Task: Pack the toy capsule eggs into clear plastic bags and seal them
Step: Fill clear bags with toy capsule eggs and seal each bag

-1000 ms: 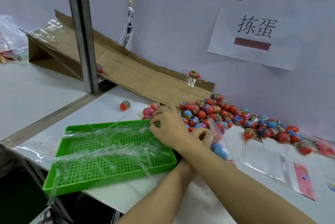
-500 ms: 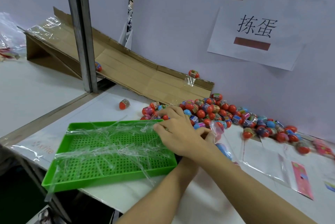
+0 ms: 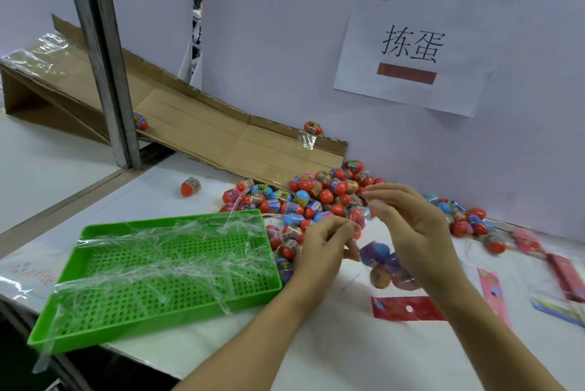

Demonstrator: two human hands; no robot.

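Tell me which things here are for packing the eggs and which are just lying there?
For the job:
egg pile
clear bag with eggs
left hand
right hand

Just lying about:
green tray
cardboard ramp
paper sign

Two large black Chinese characters, 拣蛋, are printed on a white paper sign (image 3: pixel 411 51) that is fixed to the pale wall with two strips of brown tape, one above and one below the characters. Well below and to the left of the sign, faint reddish lettering that seems to read "x·rite" is seen on the white sheet (image 3: pixel 31 276) just left of the green tray (image 3: pixel 152 324). The egg wrappers' print is too small to be read.
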